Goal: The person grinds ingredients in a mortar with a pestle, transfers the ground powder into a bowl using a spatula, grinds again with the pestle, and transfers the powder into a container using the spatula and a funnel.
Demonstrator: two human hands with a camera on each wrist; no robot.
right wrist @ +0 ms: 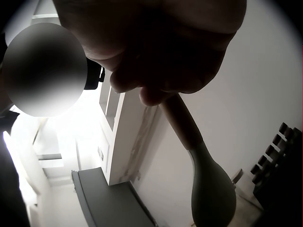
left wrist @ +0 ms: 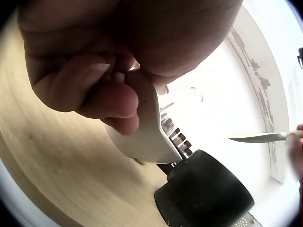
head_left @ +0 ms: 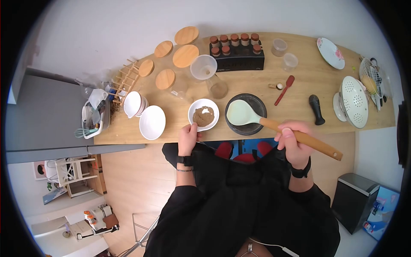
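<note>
My left hand pinches the near rim of a small white bowl, thumb on top. Brown powder with a white patch lies in it. In the left wrist view, curled fingers grip the white bowl's wall. My right hand grips the wooden handle of a large cooking spoon with a pale green head. That head overlaps a dark stone mortar in the head view. From the right wrist, the spoon points down from the fingers.
A black pestle, a red spatula and a white colander lie to the right. Behind are a funnel on a jar and a black spice rack. White bowls and wooden lids stand left.
</note>
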